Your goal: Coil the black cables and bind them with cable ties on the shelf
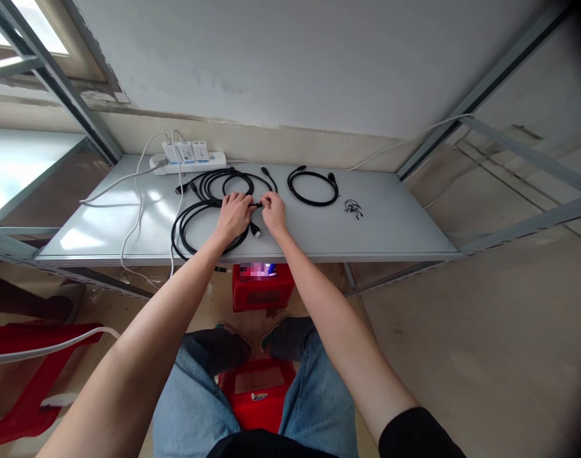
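On a grey shelf board (395, 222), my left hand (233, 215) and my right hand (273, 213) meet over a loosely looped black cable (191, 222). Both pinch the cable near its middle, fingertips almost touching. A silver-tipped plug (256, 231) of that cable lies just below my hands. More black loops (226, 181) lie just behind my hands. A separate coiled black cable (313, 186) lies to the right, untouched.
A white power strip (188, 159) with several chargers and white leads sits at the back left. A small bundle of black ties (354, 208) lies to the right. Metal rack posts flank the shelf. Red stools (263, 287) stand below, near my knees.
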{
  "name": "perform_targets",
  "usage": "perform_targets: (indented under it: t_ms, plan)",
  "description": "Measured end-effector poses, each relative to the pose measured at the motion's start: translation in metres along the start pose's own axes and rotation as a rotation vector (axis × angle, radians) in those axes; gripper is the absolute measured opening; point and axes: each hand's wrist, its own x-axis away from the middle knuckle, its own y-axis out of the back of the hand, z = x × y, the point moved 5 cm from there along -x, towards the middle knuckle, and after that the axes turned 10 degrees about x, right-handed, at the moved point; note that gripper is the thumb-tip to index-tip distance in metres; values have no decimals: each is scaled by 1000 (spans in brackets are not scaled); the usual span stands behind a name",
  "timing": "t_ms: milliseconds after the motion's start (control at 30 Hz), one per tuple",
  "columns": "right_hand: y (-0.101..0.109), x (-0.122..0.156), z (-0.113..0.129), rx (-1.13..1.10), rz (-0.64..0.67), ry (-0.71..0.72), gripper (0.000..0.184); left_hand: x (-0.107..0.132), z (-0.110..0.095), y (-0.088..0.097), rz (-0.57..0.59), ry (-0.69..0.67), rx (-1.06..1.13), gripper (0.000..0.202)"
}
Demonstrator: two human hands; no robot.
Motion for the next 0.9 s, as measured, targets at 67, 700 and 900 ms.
perform_targets:
  t_ms: [67, 700, 900]
  plan:
    - [0, -1, -1, -8, -1, -11, 26, 0, 0, 0, -3, -3, -8, 24]
    - [2, -2, -6, -173, -38, -61, 25, -1, 2, -2, 3, 7, -11, 28]
    - [5, -2, -9, -175, -81, -92, 31, 0, 2, -1, 3, 9, -5, 32]
